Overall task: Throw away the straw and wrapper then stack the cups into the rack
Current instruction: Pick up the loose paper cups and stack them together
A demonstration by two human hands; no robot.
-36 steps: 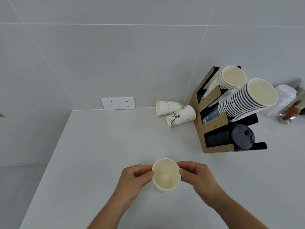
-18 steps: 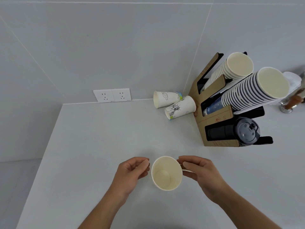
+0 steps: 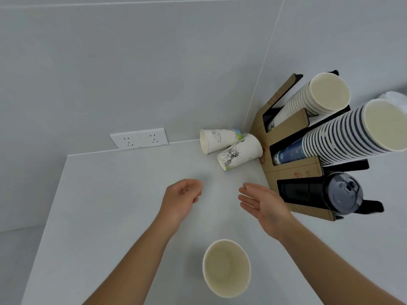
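An empty paper cup (image 3: 226, 268) stands upright on the white counter (image 3: 105, 205) near me, between my forearms. My left hand (image 3: 181, 198) hovers beyond it with fingers loosely curled, holding nothing. My right hand (image 3: 263, 204) is flat and open, fingers pointing left, beside the rack. Two printed paper cups (image 3: 240, 154) (image 3: 217, 140) lie on their sides by the wall, left of the cardboard cup rack (image 3: 293, 172). The rack holds two long stacks of cups (image 3: 343, 133) (image 3: 317, 97). No straw or wrapper is in view.
A stack of dark lids (image 3: 330, 194) fills the rack's lowest slot. A double wall socket (image 3: 139, 140) sits at the counter's back edge. The counter's left edge drops to the floor (image 3: 13, 260). A white object (image 3: 396, 100) shows at the far right.
Both hands have let go of the upright cup and moved forward past it. The left fingers curled in; the right hand opened flat. The camera has tilted, so the cup now appears lower.
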